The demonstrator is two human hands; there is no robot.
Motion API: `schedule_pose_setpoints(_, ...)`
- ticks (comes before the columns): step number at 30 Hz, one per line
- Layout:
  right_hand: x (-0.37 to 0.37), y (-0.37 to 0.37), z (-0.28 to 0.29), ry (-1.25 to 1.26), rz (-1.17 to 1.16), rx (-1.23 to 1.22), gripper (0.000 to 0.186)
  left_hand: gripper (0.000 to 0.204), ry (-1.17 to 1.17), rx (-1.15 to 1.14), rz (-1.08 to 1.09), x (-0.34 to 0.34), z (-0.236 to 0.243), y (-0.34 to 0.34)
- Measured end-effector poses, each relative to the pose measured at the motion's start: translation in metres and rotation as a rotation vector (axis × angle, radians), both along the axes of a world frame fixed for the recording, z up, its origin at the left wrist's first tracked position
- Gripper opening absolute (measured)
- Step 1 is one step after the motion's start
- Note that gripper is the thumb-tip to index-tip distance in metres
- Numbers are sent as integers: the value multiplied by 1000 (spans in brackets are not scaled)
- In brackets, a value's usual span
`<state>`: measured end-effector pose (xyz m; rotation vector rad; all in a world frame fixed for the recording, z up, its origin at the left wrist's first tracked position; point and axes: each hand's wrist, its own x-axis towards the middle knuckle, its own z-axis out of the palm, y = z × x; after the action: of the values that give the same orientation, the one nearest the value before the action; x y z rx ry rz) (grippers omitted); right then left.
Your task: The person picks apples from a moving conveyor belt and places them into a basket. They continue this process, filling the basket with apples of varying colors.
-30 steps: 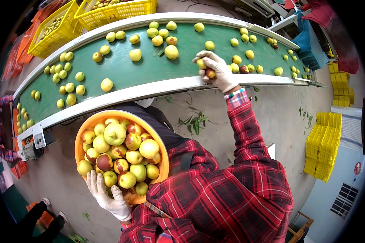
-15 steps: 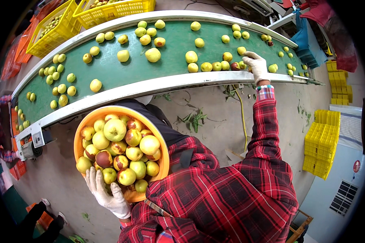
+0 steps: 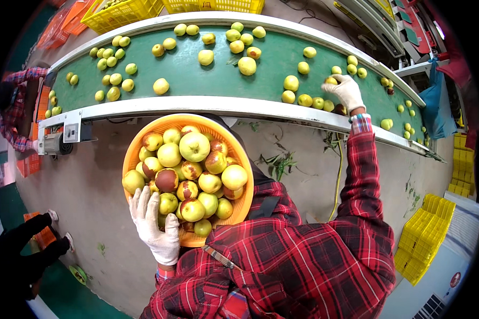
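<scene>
While the right hand (image 3: 349, 92), in a white glove, reached over the near side of the belt, its fingers were curled around a yellow fruit (image 3: 331, 80); whether that fruit was clear of the surface could not be told. Just below this hand lay a dark red fruit (image 3: 339, 109), partly covered, at the end of a short row along the white rail (image 3: 197, 105). The left hand (image 3: 162, 236), also gloved, was spread wide over the rim of an orange basket (image 3: 240, 152), its fingertips beside the heaped fruit (image 3: 194, 147), green-yellow with reddish-brown patches. Across the green conveyor belt (image 3: 175, 74) more fruit lay in loose clusters, thickest toward its far left and upper middle. Beyond its far rail stood yellow crates (image 3: 213, 6); at the left end, a co-worker (image 3: 17, 114) in plaid was near a grey motor (image 3: 56, 144). Leaves (image 3: 280, 164) littered the floor, and yellow crate stacks (image 3: 423, 236) stood at the right.
</scene>
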<state>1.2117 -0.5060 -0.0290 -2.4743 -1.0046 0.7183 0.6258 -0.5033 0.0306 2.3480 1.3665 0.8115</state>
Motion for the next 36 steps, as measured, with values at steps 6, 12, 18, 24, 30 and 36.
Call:
schedule_pose_setpoints(6, -85, 1, -2, 1572, -29, 831, 64, 51, -4, -11, 8, 8, 0, -2)
schedule_pose_setpoints(12, -168, 27, 19, 1570, 100, 728, 71, 46, -66, 7, -22, 1, -5, 7)
schedule_pose_setpoints(18, -266, 47, 86, 885, 497, 554, 66, 46, -292, -70, 23, -11, -12, 10)
schedule_pose_setpoints(24, -334, 37, 109, 345, 1072, 663, 63, 51, -384, -51, 55, -6, -15, 0)
schedule_pose_setpoints(30, -350, -17, 117, 77, 1428, 769, 37, 57, -417, 40, 50, 9, -8, -11)
schedule_pose_setpoints(36, -371, -44, 80, -370, 1421, 967, 25, 66, -292, 119, -36, 11, -12, -35)
